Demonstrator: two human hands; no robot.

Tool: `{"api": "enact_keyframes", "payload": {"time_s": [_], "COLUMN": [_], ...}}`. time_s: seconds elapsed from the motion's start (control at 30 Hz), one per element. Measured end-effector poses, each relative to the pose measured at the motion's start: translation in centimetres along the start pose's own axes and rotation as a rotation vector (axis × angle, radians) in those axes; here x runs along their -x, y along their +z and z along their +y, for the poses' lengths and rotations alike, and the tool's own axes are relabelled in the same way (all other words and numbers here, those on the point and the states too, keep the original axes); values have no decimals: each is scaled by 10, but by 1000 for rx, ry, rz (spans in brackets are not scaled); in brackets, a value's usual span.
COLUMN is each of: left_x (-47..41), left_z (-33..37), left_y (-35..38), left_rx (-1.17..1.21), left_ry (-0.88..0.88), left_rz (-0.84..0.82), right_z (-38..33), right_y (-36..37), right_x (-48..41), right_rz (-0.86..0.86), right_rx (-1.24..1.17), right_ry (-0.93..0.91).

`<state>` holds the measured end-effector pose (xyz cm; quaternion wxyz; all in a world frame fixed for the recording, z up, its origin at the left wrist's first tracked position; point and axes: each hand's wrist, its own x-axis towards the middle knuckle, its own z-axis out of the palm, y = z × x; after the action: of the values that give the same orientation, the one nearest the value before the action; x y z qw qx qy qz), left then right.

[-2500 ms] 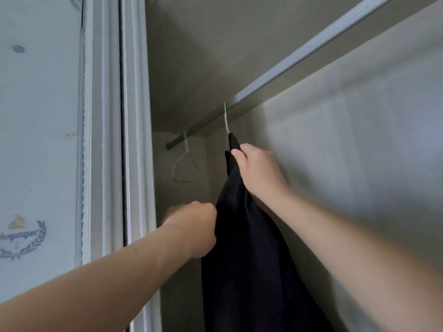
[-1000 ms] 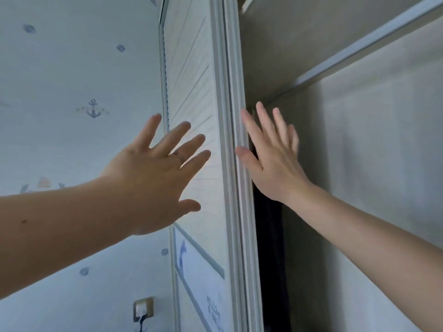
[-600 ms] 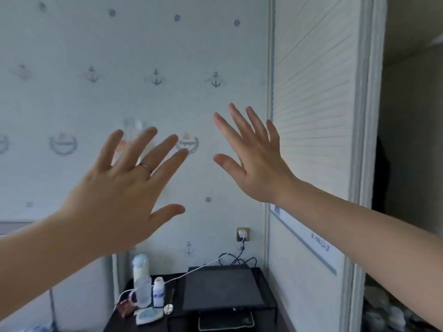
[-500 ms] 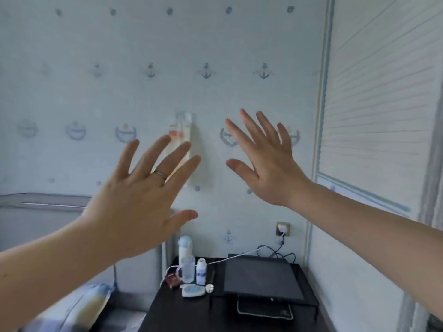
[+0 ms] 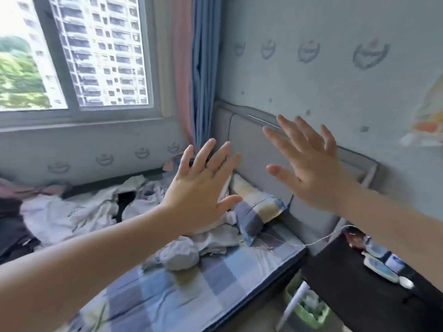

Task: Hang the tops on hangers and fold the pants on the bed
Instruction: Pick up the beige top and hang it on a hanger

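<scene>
Both my hands are raised in front of me with fingers spread and hold nothing. My left hand (image 5: 199,188) hovers over the bed (image 5: 215,281), which has a blue checked sheet. My right hand (image 5: 309,164) is up in front of the grey headboard (image 5: 251,144). A heap of pale crumpled clothes (image 5: 96,212) lies on the bed below the window, with a dark garment (image 5: 124,202) in it. Another dark garment (image 5: 12,231) lies at the left edge. No hanger is in view.
A checked pillow (image 5: 259,207) leans at the headboard. A dark bedside table (image 5: 364,291) at the lower right carries small items and a white cable. A green bin (image 5: 309,307) stands beside the bed. A window (image 5: 79,51) and curtains (image 5: 199,68) are behind the bed.
Both hands let go of the dark top on its hanger in the wardrobe and opened. The view swung left from the wardrobe past the wall to the bed.
</scene>
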<state>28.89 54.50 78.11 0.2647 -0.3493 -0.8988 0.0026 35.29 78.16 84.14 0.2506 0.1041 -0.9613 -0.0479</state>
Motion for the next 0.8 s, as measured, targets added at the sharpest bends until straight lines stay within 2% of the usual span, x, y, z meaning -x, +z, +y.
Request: {"api": "enact_keyframes", "payload": {"time_s": [0.17,0.3,0.6,0.8], "left_x": [27,47,111,162], "left_z": [-74,-117,-148,-197], "left_y": [81,141,256,314], "left_rx": [37,88,199,224], "left_ry": [-281,-522,-840,-1004], "left_rz": [-118,-226,-599,-678], "right_z": [-29,-30,-69,-150], "right_y": [106,189,362,463], "right_x": [-71,-117,-175,-195], "right_rz": [-85,-216,-557,-718], "right_rx": [-160,-271,-415,-426], "right_ry": [-136,-158,-234,-303]}}
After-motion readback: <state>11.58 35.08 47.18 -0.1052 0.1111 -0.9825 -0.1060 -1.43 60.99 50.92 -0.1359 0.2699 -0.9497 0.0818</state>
